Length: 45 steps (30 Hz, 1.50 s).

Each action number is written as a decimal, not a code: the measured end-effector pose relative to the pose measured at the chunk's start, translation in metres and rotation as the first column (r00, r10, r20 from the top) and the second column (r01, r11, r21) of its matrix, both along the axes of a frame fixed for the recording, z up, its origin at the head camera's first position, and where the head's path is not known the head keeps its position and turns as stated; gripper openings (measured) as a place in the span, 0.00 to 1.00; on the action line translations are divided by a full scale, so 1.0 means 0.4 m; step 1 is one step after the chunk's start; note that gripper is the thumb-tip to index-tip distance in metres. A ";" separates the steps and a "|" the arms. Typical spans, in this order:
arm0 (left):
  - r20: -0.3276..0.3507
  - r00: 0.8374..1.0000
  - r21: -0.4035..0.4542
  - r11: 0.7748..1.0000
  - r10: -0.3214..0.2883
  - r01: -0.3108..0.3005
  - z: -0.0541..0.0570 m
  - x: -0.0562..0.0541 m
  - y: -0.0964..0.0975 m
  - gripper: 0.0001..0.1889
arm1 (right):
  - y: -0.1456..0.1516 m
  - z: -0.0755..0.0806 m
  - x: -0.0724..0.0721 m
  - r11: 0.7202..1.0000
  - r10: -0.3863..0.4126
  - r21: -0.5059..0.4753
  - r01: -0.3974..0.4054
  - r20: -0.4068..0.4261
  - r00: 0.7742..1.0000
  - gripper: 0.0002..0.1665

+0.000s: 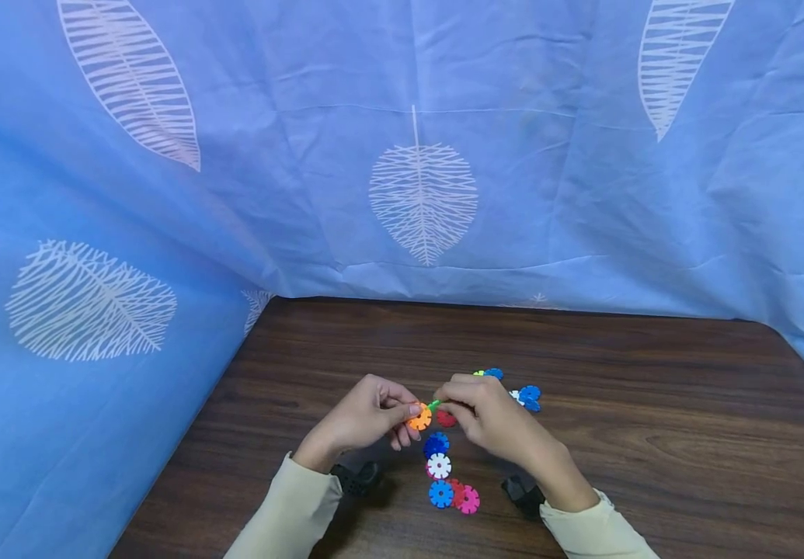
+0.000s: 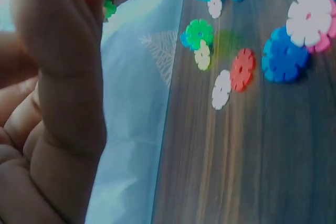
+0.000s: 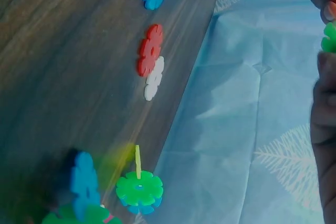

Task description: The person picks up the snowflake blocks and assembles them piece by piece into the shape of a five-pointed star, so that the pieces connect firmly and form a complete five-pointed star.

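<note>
My left hand (image 1: 368, 417) pinches an orange notched plastic disc (image 1: 419, 418) between thumb and fingers. A green notched disc (image 1: 433, 404), seen nearly edge-on, is pinched by my right hand (image 1: 492, 415). The two discs meet or nearly meet above the table; whether their slots are joined I cannot tell. In the right wrist view part of the green disc (image 3: 329, 38) shows between the fingertips. Below the hands, a red disc (image 2: 242, 70) lies beside a white disc (image 2: 221, 89) on the table.
Nearer me on the wooden table (image 1: 653, 435) lie a dark blue disc (image 1: 436, 445), a white disc (image 1: 440, 466), a blue disc (image 1: 441, 494) and a pink disc (image 1: 470, 500). Behind my right hand are a blue cluster (image 1: 530, 396) and a green piece (image 3: 139, 186). Blue cloth (image 1: 304, 194) hangs behind.
</note>
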State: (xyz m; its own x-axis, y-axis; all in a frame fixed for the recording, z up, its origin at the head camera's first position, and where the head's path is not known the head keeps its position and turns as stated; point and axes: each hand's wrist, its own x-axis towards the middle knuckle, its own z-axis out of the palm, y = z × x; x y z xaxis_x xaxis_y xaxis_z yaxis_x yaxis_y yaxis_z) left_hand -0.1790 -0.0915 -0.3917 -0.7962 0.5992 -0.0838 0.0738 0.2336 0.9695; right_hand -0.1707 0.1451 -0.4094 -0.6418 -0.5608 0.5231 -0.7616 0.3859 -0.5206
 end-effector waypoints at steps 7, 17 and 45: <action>0.033 0.999 0.019 0.999 0.035 -0.036 -0.001 0.001 0.013 0.06 | -0.005 0.021 0.006 0.996 0.026 0.082 -0.020 -0.077 0.997 0.14; 0.056 0.996 0.012 0.997 0.073 -0.073 -0.003 -0.003 0.013 0.06 | -0.016 0.024 -0.001 0.992 -0.011 0.128 0.006 0.039 0.999 0.09; 0.087 0.995 0.058 0.997 0.053 -0.058 -0.021 -0.008 0.011 0.07 | 0.017 0.027 0.014 0.985 -0.041 0.173 -0.022 0.351 0.936 0.14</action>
State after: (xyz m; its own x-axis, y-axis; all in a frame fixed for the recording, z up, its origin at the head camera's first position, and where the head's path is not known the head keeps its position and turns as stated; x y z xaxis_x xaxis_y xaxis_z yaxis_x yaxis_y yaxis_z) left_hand -0.1824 -0.0871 -0.4002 -0.8198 0.5605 -0.1178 -0.0214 0.1757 0.9842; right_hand -0.1652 0.1517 -0.3986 -0.7727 -0.6144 0.1594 -0.5373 0.4993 -0.6797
